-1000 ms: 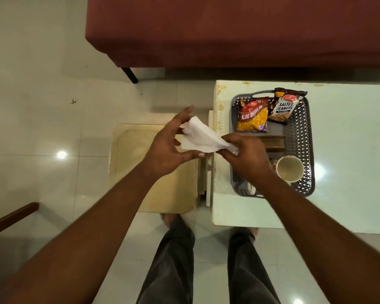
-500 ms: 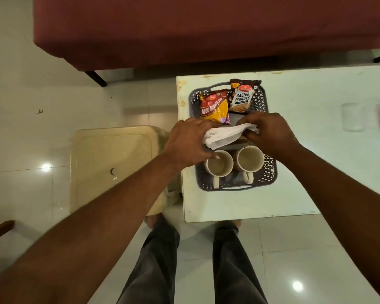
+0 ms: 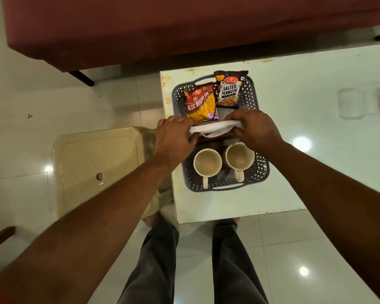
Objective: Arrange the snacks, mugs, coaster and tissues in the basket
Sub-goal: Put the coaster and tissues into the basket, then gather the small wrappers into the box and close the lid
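**Basket contents, tissue in hand**

Landmark: the grey perforated basket [image 3: 253, 96], standing on the pale surface [image 3: 305, 163] near its left edge.

1. Tissue [image 3: 215, 130], white, folded. Held over the middle of the basket, stretched between my two hands. My left hand [image 3: 173, 139] has its grip clenched on the tissue's left end; my right hand [image 3: 253, 130] has its grip clenched on the right end.
2. Coaster [image 3: 215, 139], brown, wooden-looking. In the basket's middle, directly under the tissue; only its near edge shows. Whether the tissue touches it, I cannot tell.
3. Aloo bhujia packet [image 3: 201, 104], red and yellow. In the basket's far left part, lying face up.
4. Salted peanuts packet [image 3: 228, 89], dark brown. In the basket's far right part, just beside the bhujia packet, its top edge overlapping the far rim.
5. Left mug [image 3: 206, 163], cream. Upright in the basket's near left part, handle pointing toward me.
6. Right mug [image 3: 239, 156], cream. Upright in the basket's near right part, just beside the left mug, handle toward me.
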